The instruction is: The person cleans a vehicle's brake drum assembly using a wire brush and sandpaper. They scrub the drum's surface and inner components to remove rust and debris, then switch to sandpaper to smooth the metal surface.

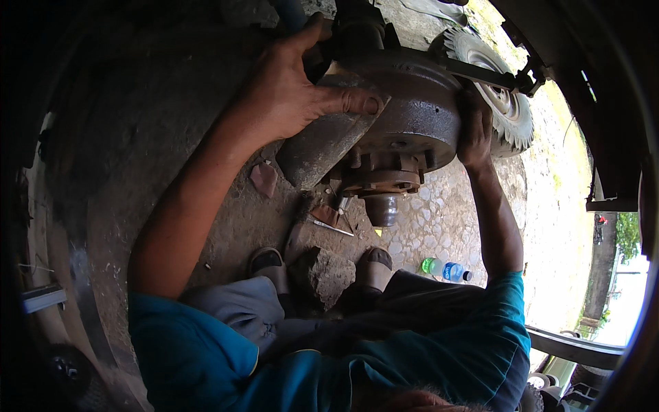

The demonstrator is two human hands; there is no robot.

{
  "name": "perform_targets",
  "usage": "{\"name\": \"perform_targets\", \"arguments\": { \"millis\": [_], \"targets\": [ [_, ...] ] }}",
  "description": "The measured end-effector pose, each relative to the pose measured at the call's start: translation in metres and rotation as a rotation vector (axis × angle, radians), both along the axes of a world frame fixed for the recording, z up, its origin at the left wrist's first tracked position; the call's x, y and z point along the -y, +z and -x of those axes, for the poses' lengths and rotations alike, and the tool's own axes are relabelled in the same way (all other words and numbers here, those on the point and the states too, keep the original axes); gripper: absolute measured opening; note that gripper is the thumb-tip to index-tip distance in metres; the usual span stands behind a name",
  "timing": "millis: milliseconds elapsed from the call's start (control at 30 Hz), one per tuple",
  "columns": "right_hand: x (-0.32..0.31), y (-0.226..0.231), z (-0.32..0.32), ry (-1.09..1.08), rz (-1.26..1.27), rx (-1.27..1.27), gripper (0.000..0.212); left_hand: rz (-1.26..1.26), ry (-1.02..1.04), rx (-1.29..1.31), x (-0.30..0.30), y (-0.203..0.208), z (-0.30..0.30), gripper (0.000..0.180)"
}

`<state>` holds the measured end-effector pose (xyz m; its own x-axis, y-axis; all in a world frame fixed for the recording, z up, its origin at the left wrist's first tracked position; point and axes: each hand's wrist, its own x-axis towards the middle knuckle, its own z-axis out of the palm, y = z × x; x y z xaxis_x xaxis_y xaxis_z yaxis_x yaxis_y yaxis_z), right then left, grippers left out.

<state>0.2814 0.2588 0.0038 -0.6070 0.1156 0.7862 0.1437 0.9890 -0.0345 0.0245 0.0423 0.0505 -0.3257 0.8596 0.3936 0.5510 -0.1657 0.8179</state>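
Note:
In front of me is a dark, greasy brake drum (419,110) with its hub (384,180) pointing down toward me. My left hand (292,89) grips a grey, curved slab (326,141) at the drum's left side. The thumb lies across the slab's upper face, and the fingers reach behind it, partly hidden. I cannot tell exactly what kind of part the slab is. Against the drum's right side, my right hand (475,130) is closed with curled fingers; its grip is partly hidden by the drum.
Beyond the drum stands a wheel with a knobbly tyre (498,89). A metal bar (480,72) crosses above my right hand. A rough stone (326,276) lies between my feet, a thin metal tool (332,227) beyond it. Plastic bottles (447,270) lie at the right.

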Motion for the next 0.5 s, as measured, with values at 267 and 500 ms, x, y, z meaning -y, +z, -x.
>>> {"name": "perform_targets", "arguments": {
  "millis": [267,500],
  "targets": [
    [0.035,0.029,0.014,0.169,0.39,0.004,0.029,0.093,-0.083,0.049,-0.009,0.002,0.005,0.097],
    [0.013,0.015,0.009,-0.051,-0.333,-0.026,0.031,0.012,-0.199,0.403,0.018,-0.015,0.017,0.097]
  ]
}}
